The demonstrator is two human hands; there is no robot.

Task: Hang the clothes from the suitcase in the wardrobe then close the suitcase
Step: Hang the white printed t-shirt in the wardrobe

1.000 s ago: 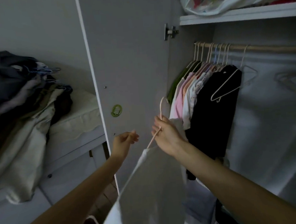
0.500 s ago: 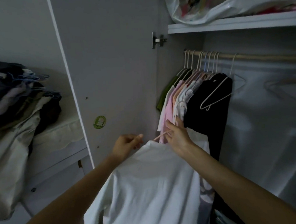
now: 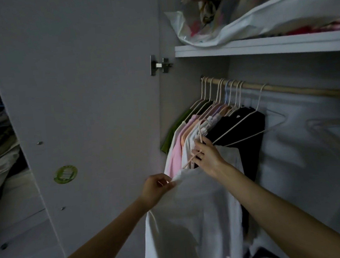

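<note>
White shirt (image 3: 193,214) now higher, nearer rail (image 3: 295,90), both hands gripping.

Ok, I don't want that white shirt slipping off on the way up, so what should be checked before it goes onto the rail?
1. Right hand grips the hanger by its neck: ok.
2. Left hand pinches the white shirt at its shoulder: ok.
3. Shirt sits squarely on both hanger arms: cannot tell, the far shoulder is hidden.
4. Free stretch of rail to the right of the empty hanger: ok.
5. Hook at rail height: not ok, well below it.
</note>
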